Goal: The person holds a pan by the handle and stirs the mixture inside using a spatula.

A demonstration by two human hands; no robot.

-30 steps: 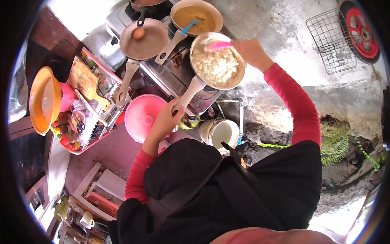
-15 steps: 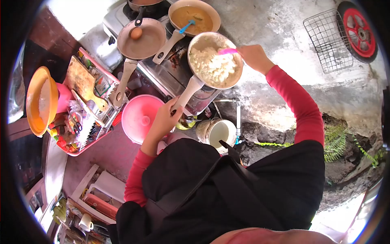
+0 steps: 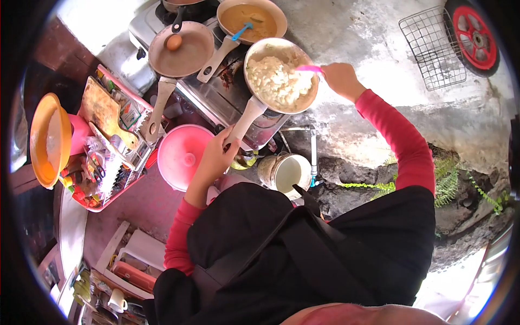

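Left hand [image 3: 218,157], centre of the frame: is gripping the end of a pale handle [image 3: 251,115], fingers wrapped round it.

Right hand [image 3: 342,80], right of upper centre: is holding a pink utensil [image 3: 309,69], its tip reaching in among the food.

Pan [image 3: 277,47], one, upper centre, over the near end of the stove [image 3: 208,104]: is carrying chopped pale food [image 3: 280,81] in a loose, uneven heap. Whether it is resting on a burner: cannot tell.

Progress, by judgement: chopping and loading are looking complete, no loose pieces showing outside the pan; cooking is seeming part-way at most, the pieces showing pale and no browning. Turning and evening out are appearing to be left.

Second pan [image 3: 225,12], top centre: is containing brown liquid, a blue utensil [image 3: 242,31] leaning in it; seemingly a portion already prepared.

Third pan [image 3: 190,60], left of it: is holding one whole egg [image 3: 174,42], shell unbroken, so apparently unused.

Chopping board [image 3: 102,104], upper left: is lying on a crowded rack, apart from both hands.
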